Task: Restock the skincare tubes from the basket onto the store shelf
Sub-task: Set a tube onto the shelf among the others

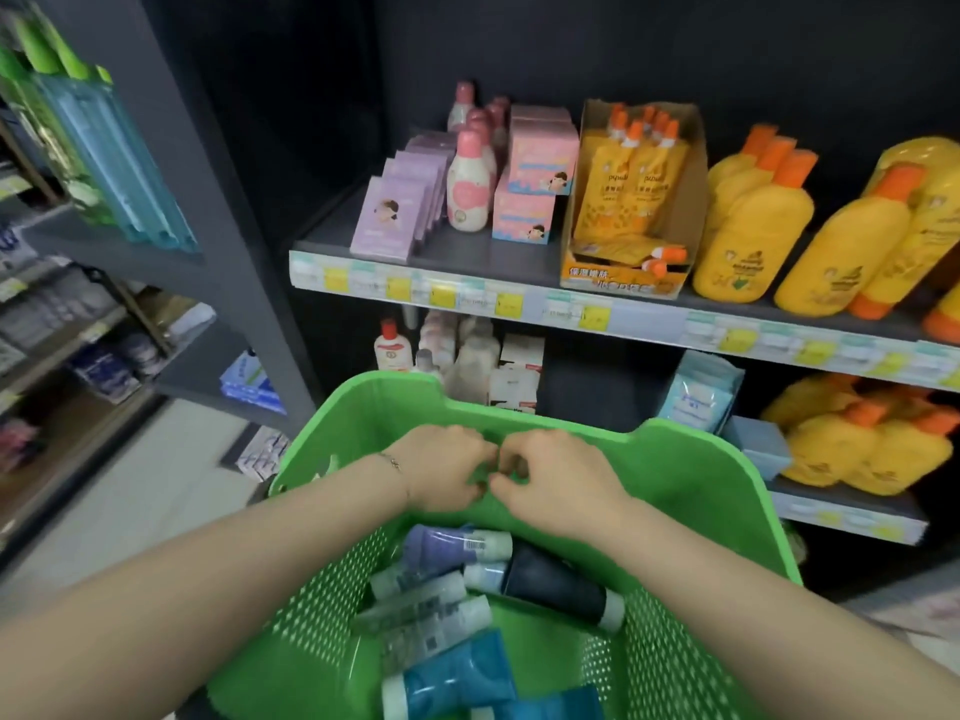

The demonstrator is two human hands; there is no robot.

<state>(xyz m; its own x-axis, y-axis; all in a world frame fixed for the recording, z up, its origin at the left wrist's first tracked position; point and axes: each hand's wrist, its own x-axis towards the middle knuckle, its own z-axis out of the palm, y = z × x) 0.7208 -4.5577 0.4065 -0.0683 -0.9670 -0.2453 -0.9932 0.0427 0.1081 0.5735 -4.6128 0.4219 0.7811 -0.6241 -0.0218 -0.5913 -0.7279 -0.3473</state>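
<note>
A green basket sits low in the foreground, in front of the store shelf. Skincare tubes lie piled in its near end: a purple one on top, a dark one beside it on the right, white ones in the middle and blue ones nearest the camera.

Both hands reach over the tubes to the basket's far wall. The left hand, with a thin bracelet at the wrist, and the right hand are almost touching. The fingers of both are curled inward against the green plastic. I cannot tell whether they are grasping anything.

On the upper shelf stand purple boxes, a white bottle with a pink cap, pink boxes, a cardboard tray of yellow pouches, and yellow bottles with orange caps. Price labels run along its front edge. More yellow bottles sit on the lower shelf at right.
</note>
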